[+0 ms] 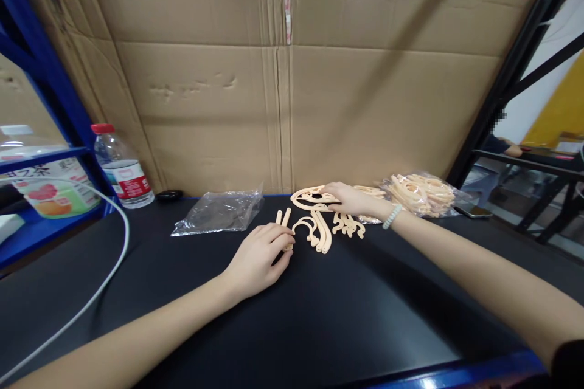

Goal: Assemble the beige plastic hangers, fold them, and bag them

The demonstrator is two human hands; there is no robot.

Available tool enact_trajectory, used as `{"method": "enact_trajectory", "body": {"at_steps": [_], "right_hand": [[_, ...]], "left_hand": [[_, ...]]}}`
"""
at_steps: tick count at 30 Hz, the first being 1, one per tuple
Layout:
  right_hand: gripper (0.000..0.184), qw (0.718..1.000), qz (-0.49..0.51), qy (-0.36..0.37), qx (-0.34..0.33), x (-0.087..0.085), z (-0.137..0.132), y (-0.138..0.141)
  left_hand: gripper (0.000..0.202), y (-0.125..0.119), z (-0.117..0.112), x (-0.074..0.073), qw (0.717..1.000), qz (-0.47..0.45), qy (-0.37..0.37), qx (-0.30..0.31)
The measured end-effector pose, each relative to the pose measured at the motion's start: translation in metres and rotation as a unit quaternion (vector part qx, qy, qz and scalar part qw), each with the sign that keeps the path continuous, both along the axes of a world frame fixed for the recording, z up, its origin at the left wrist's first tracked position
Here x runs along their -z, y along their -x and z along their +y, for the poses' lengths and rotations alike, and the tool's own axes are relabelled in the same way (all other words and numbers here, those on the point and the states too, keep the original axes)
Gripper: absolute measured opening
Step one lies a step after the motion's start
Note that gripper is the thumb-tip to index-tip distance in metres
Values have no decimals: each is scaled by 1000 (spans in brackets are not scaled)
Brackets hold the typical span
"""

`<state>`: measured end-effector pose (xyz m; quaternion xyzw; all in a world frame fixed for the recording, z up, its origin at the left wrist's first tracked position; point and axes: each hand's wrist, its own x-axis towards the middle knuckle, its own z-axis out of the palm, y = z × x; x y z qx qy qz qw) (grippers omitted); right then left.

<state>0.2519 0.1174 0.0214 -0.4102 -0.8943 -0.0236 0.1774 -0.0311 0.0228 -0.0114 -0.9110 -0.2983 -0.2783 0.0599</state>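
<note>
Several flat cream plastic pieces (pixel 314 222) lie on the black tabletop (pixel 292 316) near its far edge. My left hand (pixel 260 258) rests on the table with its fingers curled round the lower ends of two short cream sticks (pixel 283 219). My right hand (pixel 349 197) lies over the curved cream pieces, fingers stretched flat on them; a bead bracelet (pixel 391 216) circles that wrist. A clear bag of more cream pieces (pixel 422 193) sits just right of my right hand.
An empty crumpled clear bag (pixel 219 211) lies left of the pieces. A water bottle (pixel 121 167) with a red cap stands at the back left beside a small black disc (pixel 168 195). A white cable (pixel 98 279) crosses the left side. Cardboard sheets (pixel 283 85) wall the back.
</note>
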Motion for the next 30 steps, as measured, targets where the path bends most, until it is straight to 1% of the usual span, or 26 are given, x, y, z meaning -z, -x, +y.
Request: {"method": "enact_trajectory", "body": {"at_steps": [4, 9, 11, 15, 18, 23, 25, 27, 30], "right_hand": [[44, 999, -37, 33, 12, -5, 26, 4], [45, 997, -49, 50, 23, -5, 34, 9], [51, 997, -55, 53, 11, -6, 36, 11], [78, 993, -88, 77, -5, -7, 43, 14], [86, 990, -112, 90, 7, -7, 51, 16], [85, 986, -135, 86, 44, -8, 59, 22], [80, 986, -136, 88, 50, -8, 61, 24], [69, 986, -130, 95, 52, -7, 62, 25], [40, 987, -109, 105, 54, -3, 63, 27]], "left_hand": [[13, 1, 1, 1, 1000, -8, -11, 22], [15, 2, 0, 0, 999, -4, -8, 35], [15, 2, 0, 0, 999, 0, -5, 37], [15, 1, 0, 0, 999, 4, -3, 41], [15, 2, 0, 1, 999, 6, -3, 41], [16, 2, -1, 0, 999, 9, 3, 42], [16, 1, -1, 0, 999, 11, 4, 41], [16, 1, -1, 0, 999, 10, 4, 41], [15, 1, 0, 1, 999, 10, 2, 40]]}}
